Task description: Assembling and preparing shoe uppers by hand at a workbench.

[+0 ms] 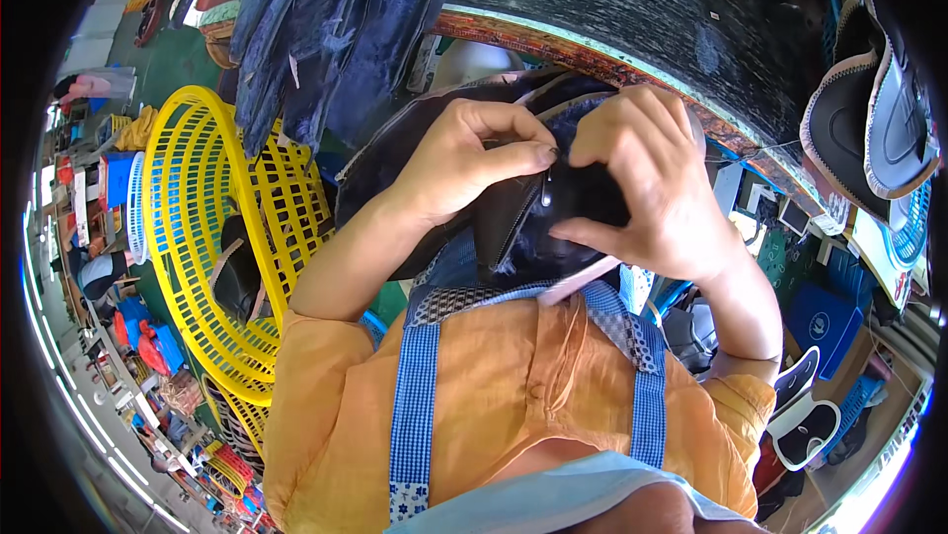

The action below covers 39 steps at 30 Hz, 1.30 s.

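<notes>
A black leather piece [583,198] with a zipper [512,238] along its edge lies over my lap, just below the bench. My left hand [474,159] is closed, thumb and forefinger pinched at the upper end of the zipper. Whatever small part sits between those fingertips is hidden. Right below the pinch hangs a shiny metal zipper pull [546,188]. My right hand [647,173] hovers over the right side of the leather, slightly blurred, its thumb spread away from the curled fingers with nothing between them. A pale strip [578,282] pokes out beneath the leather, against my apron.
The dark workbench [632,10] with its worn edge lies ahead. Dark fuzzy-backed pieces [336,30] drape off its left side. At my left stands a yellow plastic basket [197,238] holding a black piece. Black shoe-upper pieces [869,119] hang at the right; a blue box [825,327] sits below.
</notes>
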Each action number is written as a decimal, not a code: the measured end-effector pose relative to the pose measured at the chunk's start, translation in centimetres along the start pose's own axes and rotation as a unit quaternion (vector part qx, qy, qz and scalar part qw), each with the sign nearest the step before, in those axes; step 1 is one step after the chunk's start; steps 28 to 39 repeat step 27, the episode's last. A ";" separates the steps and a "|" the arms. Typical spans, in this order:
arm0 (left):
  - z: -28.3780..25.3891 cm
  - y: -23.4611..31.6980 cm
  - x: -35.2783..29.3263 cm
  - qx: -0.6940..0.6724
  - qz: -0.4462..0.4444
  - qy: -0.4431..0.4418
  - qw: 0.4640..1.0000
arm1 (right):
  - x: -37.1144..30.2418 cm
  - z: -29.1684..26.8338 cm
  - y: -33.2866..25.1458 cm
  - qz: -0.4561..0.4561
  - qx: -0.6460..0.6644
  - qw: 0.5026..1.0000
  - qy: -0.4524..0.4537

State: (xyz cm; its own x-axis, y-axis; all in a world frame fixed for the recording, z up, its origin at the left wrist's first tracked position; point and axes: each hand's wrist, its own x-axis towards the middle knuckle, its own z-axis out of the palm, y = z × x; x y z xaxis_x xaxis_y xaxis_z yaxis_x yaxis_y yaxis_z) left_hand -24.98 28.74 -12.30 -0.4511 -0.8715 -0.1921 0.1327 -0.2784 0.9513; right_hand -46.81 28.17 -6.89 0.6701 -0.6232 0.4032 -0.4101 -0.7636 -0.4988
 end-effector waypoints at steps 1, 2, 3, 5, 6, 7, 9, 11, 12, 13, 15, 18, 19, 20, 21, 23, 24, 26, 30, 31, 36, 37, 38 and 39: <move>0.1 -0.1 0.1 0.000 0.000 0.000 1.000 | 0.1 0.4 -0.2 -0.034 -0.034 0.999 0.001; 0.1 -0.2 0.2 -0.019 0.001 0.008 1.000 | 0.0 1.0 -0.2 -0.068 -0.067 0.995 0.003; 0.1 -0.2 0.2 -0.037 0.003 0.016 0.999 | -0.2 1.8 0.5 -0.089 -0.053 0.994 0.029; 0.1 -0.2 0.2 -0.036 0.012 0.023 0.999 | -0.2 1.7 0.5 -0.072 -0.063 0.995 0.015; 0.1 -0.3 0.0 -0.035 0.021 0.030 0.999 | -0.1 1.7 0.5 -0.057 -0.073 0.996 0.000; 0.2 -0.4 0.0 -0.037 0.021 0.035 0.999 | 0.0 1.6 0.2 -0.060 -0.070 0.996 -0.002; 0.6 -0.5 0.0 -0.051 0.008 0.043 0.998 | 0.2 1.3 -0.6 -0.046 -0.103 0.994 -0.001; 0.8 -0.7 0.1 -0.042 0.007 0.044 0.998 | 0.1 1.7 -0.6 -0.043 -0.111 0.993 0.012; 0.8 -0.8 0.2 -0.034 0.006 0.042 0.999 | 0.2 1.9 -0.6 -0.039 -0.122 0.991 0.026; 0.9 -0.9 0.3 -0.038 0.006 0.045 0.998 | 0.3 1.8 -0.5 -0.040 -0.121 0.992 0.022; 0.9 -1.3 0.6 -0.021 0.013 0.042 0.999 | 0.5 1.4 -0.1 -0.031 -0.133 0.990 -0.030; 0.9 -1.9 1.4 0.000 0.023 0.041 0.999 | 1.3 1.5 1.2 -0.038 -0.069 0.996 -0.037; 1.1 -2.3 1.8 0.030 0.067 0.046 0.996 | 1.3 1.6 1.9 -0.042 -0.033 0.997 -0.054; 0.9 -3.0 2.5 0.084 0.095 0.054 0.990 | 1.4 1.5 2.4 -0.040 0.003 0.996 -0.075; 0.8 -3.7 3.0 0.139 0.121 0.062 0.981 | 1.3 1.6 2.6 -0.039 0.040 0.994 -0.095; 0.9 -4.0 3.9 0.051 0.026 0.074 0.996 | 1.0 2.8 1.5 -0.081 0.148 0.977 -0.131; 0.7 -4.6 4.0 0.050 0.025 0.075 0.996 | 0.9 3.4 1.3 -0.070 0.144 0.978 -0.134; 0.5 -5.4 3.8 0.150 0.063 0.068 0.984 | 0.5 3.2 1.9 -0.050 0.166 0.971 -0.165; 0.4 -5.5 3.8 0.145 0.058 0.057 0.986 | 0.5 3.0 2.0 -0.047 0.178 0.966 -0.180; 0.4 -5.5 3.8 0.145 0.058 0.057 0.986 | 0.5 3.0 2.0 -0.047 0.178 0.966 -0.180; 0.4 -5.5 3.8 0.145 0.058 0.057 0.986 | 0.5 3.0 2.0 -0.047 0.178 0.966 -0.180; 0.4 -5.5 3.8 0.145 0.058 0.057 0.986 | 0.5 3.0 2.0 -0.047 0.178 0.966 -0.180; 0.4 -5.5 3.8 0.145 0.058 0.057 0.986 | 0.5 3.0 2.0 -0.047 0.178 0.966 -0.180; 0.4 -5.5 3.8 0.145 0.058 0.057 0.986 | 0.5 3.0 2.0 -0.047 0.178 0.966 -0.180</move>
